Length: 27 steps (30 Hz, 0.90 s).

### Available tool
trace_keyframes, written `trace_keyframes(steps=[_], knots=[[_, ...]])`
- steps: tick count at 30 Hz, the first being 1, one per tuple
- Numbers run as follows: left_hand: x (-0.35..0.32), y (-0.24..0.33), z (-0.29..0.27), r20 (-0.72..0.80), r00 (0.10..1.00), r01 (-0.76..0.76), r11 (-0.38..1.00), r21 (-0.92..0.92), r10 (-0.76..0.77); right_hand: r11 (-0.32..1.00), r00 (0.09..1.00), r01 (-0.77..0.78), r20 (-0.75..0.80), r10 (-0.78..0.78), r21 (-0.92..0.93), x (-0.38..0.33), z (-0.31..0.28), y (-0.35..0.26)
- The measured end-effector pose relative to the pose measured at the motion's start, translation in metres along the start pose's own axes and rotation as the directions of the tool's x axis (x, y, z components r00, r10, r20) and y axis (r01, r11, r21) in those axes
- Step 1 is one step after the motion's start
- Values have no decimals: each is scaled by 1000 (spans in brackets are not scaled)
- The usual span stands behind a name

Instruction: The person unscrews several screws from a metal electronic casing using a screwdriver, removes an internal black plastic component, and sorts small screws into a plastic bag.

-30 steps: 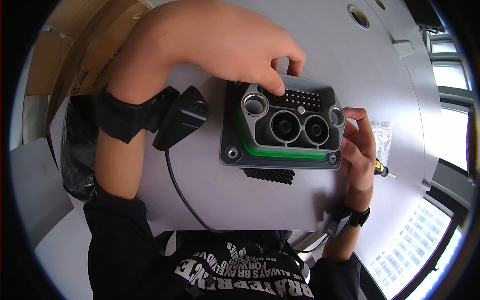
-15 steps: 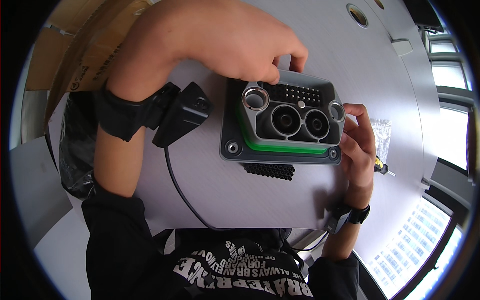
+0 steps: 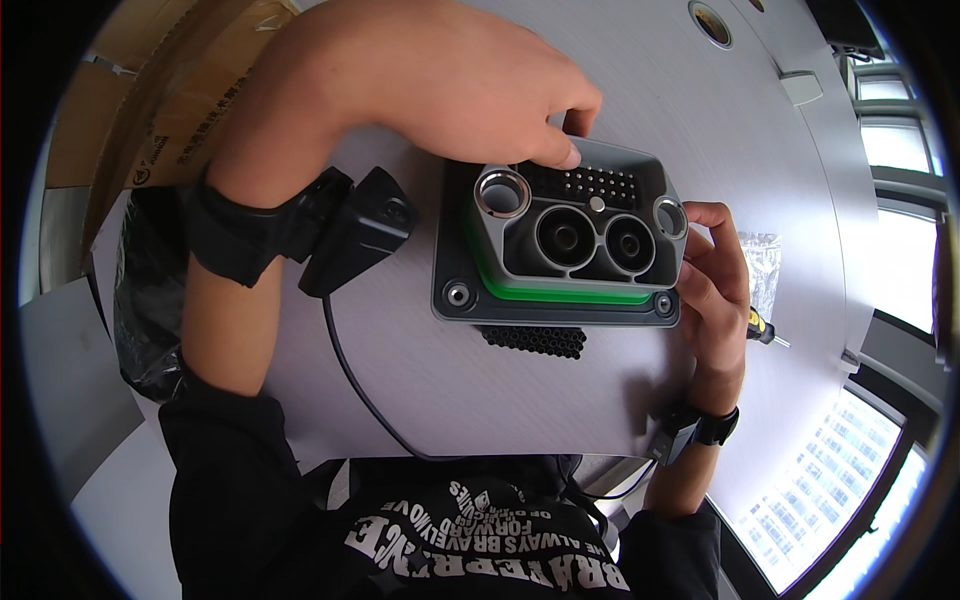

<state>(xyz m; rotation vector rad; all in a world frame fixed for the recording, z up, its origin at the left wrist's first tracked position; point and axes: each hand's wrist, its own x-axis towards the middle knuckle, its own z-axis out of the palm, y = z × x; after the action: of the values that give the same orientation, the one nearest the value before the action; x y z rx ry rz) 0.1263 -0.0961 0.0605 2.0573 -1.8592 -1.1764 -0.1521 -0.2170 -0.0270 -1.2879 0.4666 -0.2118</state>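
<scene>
A grey multi-pin connector housing (image 3: 560,279) with a green seal band sits on a dark flange plate with metal-lined corner holes. Inside its raised rim are two round sockets, two metal-ringed holes, and rows of small pins. From the far left, my left hand (image 3: 480,90) reaches over it, thumb tip at the far rim beside the pins and index finger curled behind the wall. My right hand (image 3: 722,290) grips the housing's right end between bent fingers and thumb. A black honeycomb-like piece (image 3: 533,342) lies against the near edge of the plate.
A cardboard box (image 3: 165,110) and a black plastic bag (image 3: 150,300) are on the left. A yellow-black screwdriver (image 3: 762,329) and a clear plastic bag (image 3: 764,262) lie right of my right hand. A cable (image 3: 360,385) hangs from the black device (image 3: 365,235) on my left wrist.
The connector has shifted slightly left with both hands on it. My left thumb has moved right along the far rim, and my index finger has drawn in slightly.
</scene>
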Motion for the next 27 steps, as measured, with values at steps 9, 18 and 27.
trace_keyframes(steps=[9, 18, 27], knots=[[-1, -1, -2, -1, 1000, -25, 999, 40, 25, 1000, 1000, 6, 14, -6, 1, 0, -3, 1], [-4, -3, 1, -44, 996, -78, 993, 90, 83, 1000, 1000, 2, -1, -2, 10, 0, -2, 2], [-1, 3, 0, 11, 1000, -3, 999, 46, 3, 1000, 1000, -11, -5, 11, -5, 0, -3, 1]])
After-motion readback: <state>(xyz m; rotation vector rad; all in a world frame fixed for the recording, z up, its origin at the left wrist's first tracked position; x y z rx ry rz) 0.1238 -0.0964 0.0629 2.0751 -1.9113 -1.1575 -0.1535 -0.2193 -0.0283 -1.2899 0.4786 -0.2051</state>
